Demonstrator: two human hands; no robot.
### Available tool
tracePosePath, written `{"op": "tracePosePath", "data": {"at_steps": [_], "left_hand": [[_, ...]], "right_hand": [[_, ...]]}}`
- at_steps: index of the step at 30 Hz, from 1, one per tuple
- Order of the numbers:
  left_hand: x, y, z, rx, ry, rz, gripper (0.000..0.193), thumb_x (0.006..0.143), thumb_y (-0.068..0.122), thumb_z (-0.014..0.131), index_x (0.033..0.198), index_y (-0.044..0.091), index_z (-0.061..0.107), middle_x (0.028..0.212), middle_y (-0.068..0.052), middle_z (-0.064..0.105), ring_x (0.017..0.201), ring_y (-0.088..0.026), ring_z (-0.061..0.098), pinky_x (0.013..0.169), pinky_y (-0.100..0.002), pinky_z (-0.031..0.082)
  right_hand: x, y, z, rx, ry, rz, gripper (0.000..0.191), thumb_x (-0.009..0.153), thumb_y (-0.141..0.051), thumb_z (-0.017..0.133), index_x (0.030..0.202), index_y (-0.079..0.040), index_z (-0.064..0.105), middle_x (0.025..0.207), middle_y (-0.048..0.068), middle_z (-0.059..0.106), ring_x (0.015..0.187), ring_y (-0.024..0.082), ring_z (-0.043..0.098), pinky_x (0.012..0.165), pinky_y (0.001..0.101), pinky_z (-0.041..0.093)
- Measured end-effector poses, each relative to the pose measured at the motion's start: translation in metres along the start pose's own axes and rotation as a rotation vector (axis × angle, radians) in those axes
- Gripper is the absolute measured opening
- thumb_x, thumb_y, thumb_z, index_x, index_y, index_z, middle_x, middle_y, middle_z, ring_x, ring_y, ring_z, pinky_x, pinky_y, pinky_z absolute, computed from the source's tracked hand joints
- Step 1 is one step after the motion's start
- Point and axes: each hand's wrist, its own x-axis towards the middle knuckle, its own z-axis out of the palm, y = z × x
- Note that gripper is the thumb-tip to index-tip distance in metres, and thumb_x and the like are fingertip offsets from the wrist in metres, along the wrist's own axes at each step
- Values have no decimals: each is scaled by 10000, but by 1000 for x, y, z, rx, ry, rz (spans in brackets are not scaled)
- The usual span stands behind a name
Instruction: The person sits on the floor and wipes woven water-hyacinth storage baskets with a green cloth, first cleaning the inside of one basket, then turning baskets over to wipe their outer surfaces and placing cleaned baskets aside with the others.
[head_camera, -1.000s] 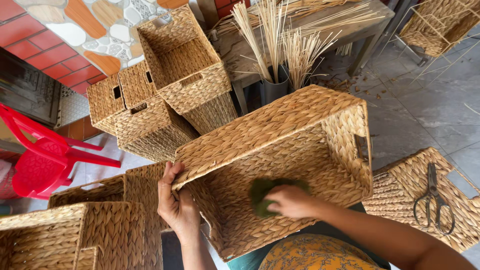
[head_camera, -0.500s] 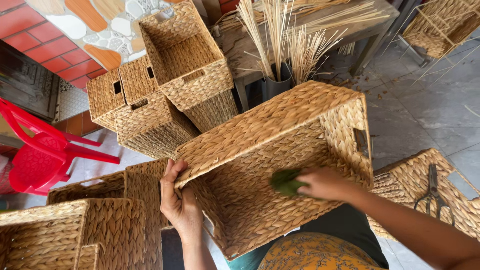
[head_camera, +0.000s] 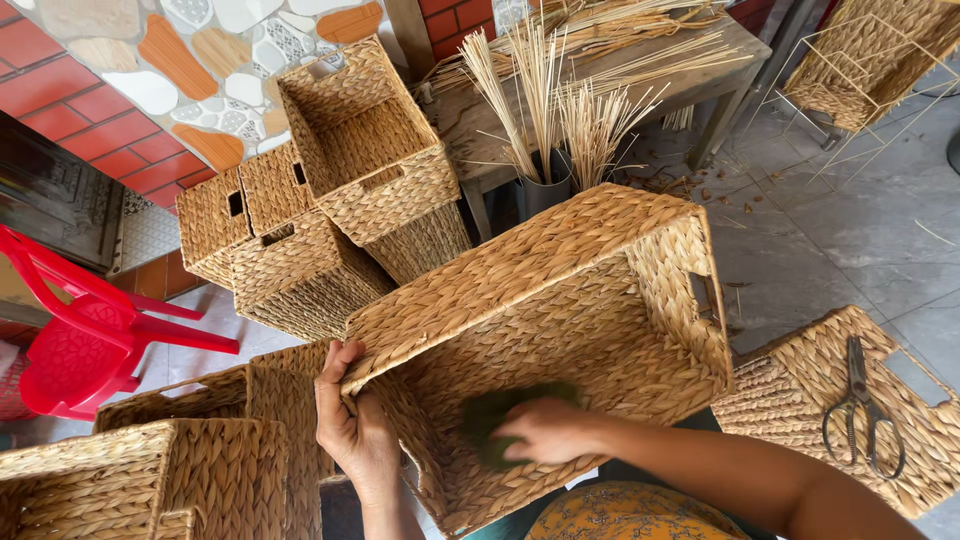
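Vs half a second ago: right hand (head_camera: 548, 430) with the green cloth (head_camera: 487, 422) has slid back from centre-right of the basket interior toward lower centre of frame; a second ago it sat roughly here, so it goes back and forth. Left hand (head_camera: 352, 425) hasn't moved, basket hasn't shifted. Large woven basket (head_camera: 560, 300) lies tipped on its side at frame centre, opening facing camera, resting against the person's lap. Left hand grips the basket's left rim, thumb over the edge, fingers curled round the wall, clamped. Right hand is inside the basket, fingers bent together and pressing the cloth onto the inner wall; cloth is partly hidden under the hand. Counts: one held basket; stacked baskets (head_camera: 330, 210) upper left, about four; more baskets (head_camera: 150, 480) lower left, at least two, edges cut off; one flat woven piece (head_camera: 850, 420) lower right with one pair of scissors (head_camera: 862, 410) lying on it; one wire-framed basket (head_camera: 870, 60) upper right. One red plastic chair (head_camera: 90, 340) at left. One wooden table (head_camera: 620, 85) at top with loose reeds; one dark pot of upright reed stalks (head_camera: 545, 100) just in front of it.
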Motion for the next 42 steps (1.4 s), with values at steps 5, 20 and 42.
{"op": "tracePosePath", "data": {"at_steps": [5,20,42], "left_hand": [[1,1,0,1,-5,16,497,830,-184,392,1237,-31,632,1274,-130,682,1474,-337,495,1235,-444,355],[5,7,1,5,-5,-11,523,794,-211,393,1192,-9,666,1280,-148,672,1462,-335,504,1201,-419,386],[4,3,-1,-25,-49,-12,513,817,-206,393,1218,-19,653,1342,-183,641,1490,-337,473,1219,-412,358]], "right_hand": [[20,-27,4,34,-32,-139,475,970,-364,638,1386,-136,608,1374,187,604,1264,389,561,1050,486,454],[-78,134,-38,-363,263,458,443,965,-428,593,1282,-126,659,1136,119,702,903,243,714,798,386,598],[-88,99,-49,-277,24,500,383,992,-429,502,1270,-214,655,1305,62,640,934,188,737,828,327,616]]}}
